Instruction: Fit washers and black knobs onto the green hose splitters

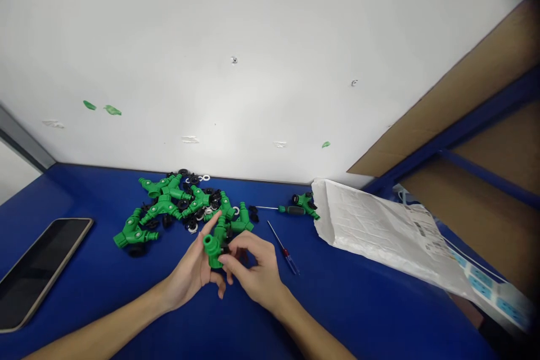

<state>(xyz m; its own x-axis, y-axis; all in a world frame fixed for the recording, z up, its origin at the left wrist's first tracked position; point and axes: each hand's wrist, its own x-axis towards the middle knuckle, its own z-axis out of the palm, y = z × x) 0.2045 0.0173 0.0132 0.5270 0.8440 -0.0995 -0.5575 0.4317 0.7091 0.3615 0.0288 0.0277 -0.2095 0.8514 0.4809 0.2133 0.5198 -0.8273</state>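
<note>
Between my two hands is a green plastic Y-shaped hose connector (215, 259), with one round open end facing up toward me. My left hand (189, 271) holds it from the left, thumb along its far side and the other fingers curled beneath. My right hand (258, 270) is closed on its right side, thumb on the green body and fingers by a small dark part that is mostly covered. Just beyond my hands lies a pile of similar green connectors (164, 206), mixed with black caps and white ring washers (206, 178).
Right of the pile lie a green-and-black-handled screwdriver (292, 210) and another connector (304, 201). A thin screwdriver (288, 259) rests nearer me. A white plastic mailer bag (379, 225) covers the right side, with a power strip (485, 281) beyond. A phone (40, 270) lies left. A white wall (270, 22) stands behind.
</note>
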